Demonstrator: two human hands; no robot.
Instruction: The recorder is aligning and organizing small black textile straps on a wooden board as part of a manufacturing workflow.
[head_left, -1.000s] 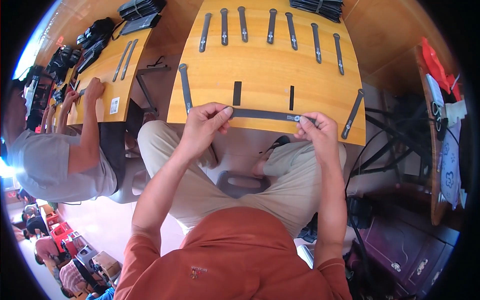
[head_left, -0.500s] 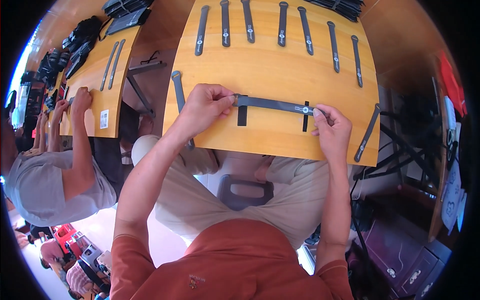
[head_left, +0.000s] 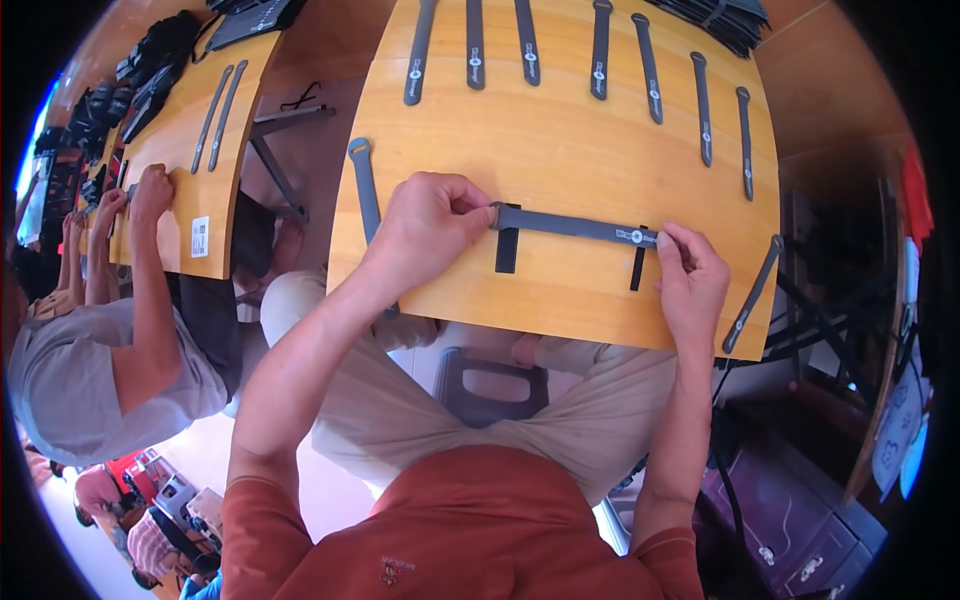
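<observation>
Seen from my remote seat, my left forearm slants forward and inward, the left hand back-side up, thumb and index finger pinched together toward the right. My right forearm stands nearly straight; the right hand pinches too, fingers curled inward.

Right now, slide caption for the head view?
Left hand and right hand hold a grey strap by its ends over two black strips on a wooden table, with more straps around.
</observation>
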